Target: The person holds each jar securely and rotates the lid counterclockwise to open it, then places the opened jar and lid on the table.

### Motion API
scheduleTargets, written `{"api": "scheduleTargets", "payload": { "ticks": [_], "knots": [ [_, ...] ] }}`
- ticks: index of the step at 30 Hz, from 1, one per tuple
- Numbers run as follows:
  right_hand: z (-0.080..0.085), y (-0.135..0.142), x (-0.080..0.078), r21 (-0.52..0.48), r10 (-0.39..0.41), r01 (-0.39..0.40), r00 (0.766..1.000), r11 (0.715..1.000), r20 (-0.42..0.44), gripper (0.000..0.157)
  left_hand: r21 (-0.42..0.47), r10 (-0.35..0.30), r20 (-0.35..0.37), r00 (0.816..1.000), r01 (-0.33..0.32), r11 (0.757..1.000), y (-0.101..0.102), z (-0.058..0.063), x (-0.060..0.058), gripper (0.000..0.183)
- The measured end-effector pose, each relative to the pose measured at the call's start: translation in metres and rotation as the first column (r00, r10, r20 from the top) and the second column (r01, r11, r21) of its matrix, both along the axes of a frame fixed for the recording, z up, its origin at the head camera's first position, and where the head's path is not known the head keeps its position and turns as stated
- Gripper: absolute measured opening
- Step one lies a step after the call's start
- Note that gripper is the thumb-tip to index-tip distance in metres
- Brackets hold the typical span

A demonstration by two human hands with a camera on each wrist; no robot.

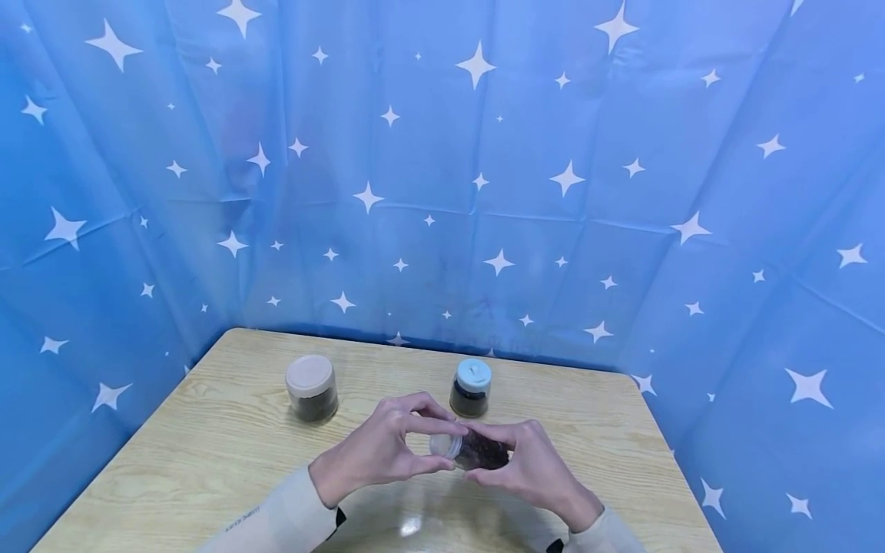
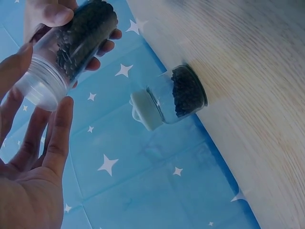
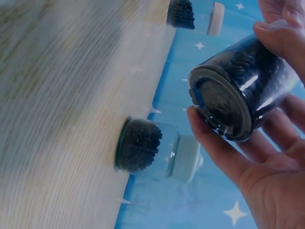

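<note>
Over the front of the table, a clear jar [image 1: 480, 451] of dark pieces is held tilted on its side between both hands. My right hand [image 1: 535, 468] grips its body near the base, thumb on one side and fingers on the other. At the opposite end, my left hand [image 1: 383, 445] pinches the translucent lid [image 2: 44, 88] between thumb and fingertips. The left wrist view shows the dark pieces [image 2: 88, 33] toward the base, with clear space near the lid. The right wrist view faces the jar's round base [image 3: 221, 105].
Just behind the hands stands a small glass jar [image 1: 470, 399] with a light blue lid and dark contents. Farther left is a wider jar [image 1: 314, 403] with a pale pinkish lid. Both are upright on the wooden table [image 1: 207, 430], backed by a blue star-patterned curtain [image 1: 429, 169].
</note>
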State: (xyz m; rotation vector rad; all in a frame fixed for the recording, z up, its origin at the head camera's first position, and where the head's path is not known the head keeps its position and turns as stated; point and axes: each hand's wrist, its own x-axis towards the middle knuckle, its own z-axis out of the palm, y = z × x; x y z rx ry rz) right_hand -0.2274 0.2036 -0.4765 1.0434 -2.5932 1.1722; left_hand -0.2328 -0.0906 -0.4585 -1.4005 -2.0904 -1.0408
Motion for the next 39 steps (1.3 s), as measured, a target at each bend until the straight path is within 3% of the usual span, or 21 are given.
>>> {"api": "scheduleTargets", "payload": {
  "ticks": [7,16,24,32,39],
  "knots": [
    [-0.001,-0.002,0.002,-0.007,-0.015,0.015,1.0,1.0,-0.024,0.06,0.018,0.039,0.002,0.999,-0.039,0.999,0.002,-0.001,0.002,0.047],
    [-0.005,-0.003,0.002,-0.009,-0.039,0.039,0.996,0.999,-0.074,0.059,0.024,0.11,0.12,0.987,-0.114,0.993,0.006,0.0,0.008,0.042],
    [-0.005,-0.01,0.004,-0.016,-0.066,0.064,0.978,0.998,-0.199,0.065,0.109,0.128,0.316,0.94,-0.17,0.979,0.008,-0.004,0.009,0.036],
    [-0.001,-0.012,0.006,0.0,-0.084,0.086,0.97,0.996,-0.228,0.067,0.126,0.15,0.31,0.939,-0.197,0.972,0.009,-0.003,0.01,0.037],
    [0.001,-0.013,0.007,0.035,-0.105,0.113,0.976,0.993,-0.192,0.063,0.098,0.162,0.298,0.941,-0.199,0.975,0.008,-0.001,0.012,0.04]
  ]
}}
